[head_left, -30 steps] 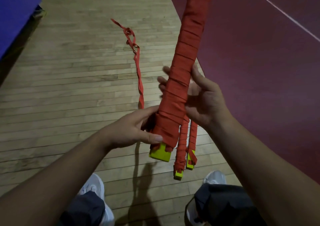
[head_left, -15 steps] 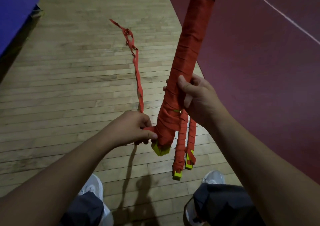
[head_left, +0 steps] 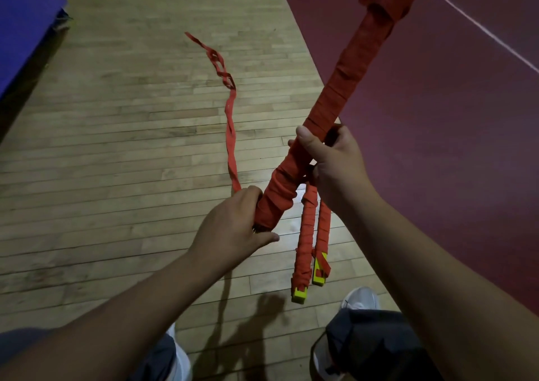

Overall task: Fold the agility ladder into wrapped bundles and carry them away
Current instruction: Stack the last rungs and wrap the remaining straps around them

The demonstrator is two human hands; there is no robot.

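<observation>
Ladder bundle, top cropped, base behind left hand.

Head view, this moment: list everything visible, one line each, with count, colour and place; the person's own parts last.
Thick wrapped bundle: one, red, runs from the lower centre up to the top right, gripped by both hands.
Thin wrapped bundles: two, red with yellow ends, hang side by side below the right hand.
Loose strap: one, red, trails across the wooden floor away from the left hand.
Wooden floor: one, light brown planks, left and centre.
Court surface: one, dark red with white lines, right side.
Mat: one, blue, top left corner.
Shoes: two, white, bottom edge.
Left hand: one, closed on the thick bundle's lower end.
Right hand: one, closed round the bundles higher up.
</observation>
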